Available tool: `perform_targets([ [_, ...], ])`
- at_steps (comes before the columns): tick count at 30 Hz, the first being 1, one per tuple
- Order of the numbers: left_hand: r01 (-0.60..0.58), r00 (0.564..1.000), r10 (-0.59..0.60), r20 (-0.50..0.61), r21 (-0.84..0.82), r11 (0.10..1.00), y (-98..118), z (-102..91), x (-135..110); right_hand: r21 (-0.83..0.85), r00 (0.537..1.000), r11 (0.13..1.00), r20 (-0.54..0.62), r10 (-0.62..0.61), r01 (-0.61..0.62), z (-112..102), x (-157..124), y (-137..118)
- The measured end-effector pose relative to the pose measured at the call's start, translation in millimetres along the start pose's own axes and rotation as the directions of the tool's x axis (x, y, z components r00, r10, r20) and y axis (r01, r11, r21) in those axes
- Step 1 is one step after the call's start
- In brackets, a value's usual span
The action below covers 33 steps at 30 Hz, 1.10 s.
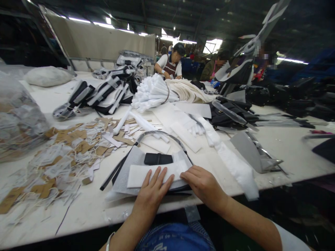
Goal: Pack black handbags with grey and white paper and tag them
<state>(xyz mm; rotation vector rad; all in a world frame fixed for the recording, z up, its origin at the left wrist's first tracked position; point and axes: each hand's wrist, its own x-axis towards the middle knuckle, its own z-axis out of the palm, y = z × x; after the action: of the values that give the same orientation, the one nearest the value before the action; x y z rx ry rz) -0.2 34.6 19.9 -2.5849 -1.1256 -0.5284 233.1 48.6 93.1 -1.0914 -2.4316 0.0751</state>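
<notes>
A handbag (136, 157) lies at the table's front edge, covered by a translucent foam sheet, with its wrapped handle (164, 133) arching away from me. On it rests a white foam strip (136, 176), just below a black strap tab (158, 159). My left hand (154, 184) presses flat on the strip, fingers spread. At the strip's right end, the fingers of my right hand (202, 183) are pinched together on the foam; the fingertips are partly hidden. A black strap (116, 169) sticks out on the bag's left side.
Paper tags with strings (70, 150) spread over the left of the table. A bundle of white foam rolls (150, 91), wrapped straps (104, 92) and black bags (227, 113) are piled farther back. A long foam piece (235, 167) lies at right. Co-workers (171, 62) sit beyond.
</notes>
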Motion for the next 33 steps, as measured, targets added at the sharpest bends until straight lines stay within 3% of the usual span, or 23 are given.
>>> perform_targets([
  [12,-0.017,0.999,0.018,0.041,-0.033,0.999,2,-7.1,5,0.017,0.985,0.999,-0.166,-0.038,0.041,12,-26,-12],
  [19,-0.142,0.972,0.152,0.178,-0.064,0.988,-3,-20.8,14,0.041,0.984,0.998,-0.173,-0.038,0.045,20,-35,-9],
  [23,-0.12,0.968,0.147,0.202,-0.137,0.983,3,-28.3,19,0.042,0.982,0.998,-0.182,-0.04,0.048,22,-38,-10],
  [28,-0.032,0.99,0.056,0.131,-0.179,0.983,16,-21.9,22,0.043,0.977,0.998,-0.208,-0.046,0.056,24,-40,-10],
  [33,-0.046,0.999,0.047,0.001,-0.176,0.983,20,-8.5,13,0.02,0.965,0.991,-0.234,-0.121,0.129,22,-44,-13],
])
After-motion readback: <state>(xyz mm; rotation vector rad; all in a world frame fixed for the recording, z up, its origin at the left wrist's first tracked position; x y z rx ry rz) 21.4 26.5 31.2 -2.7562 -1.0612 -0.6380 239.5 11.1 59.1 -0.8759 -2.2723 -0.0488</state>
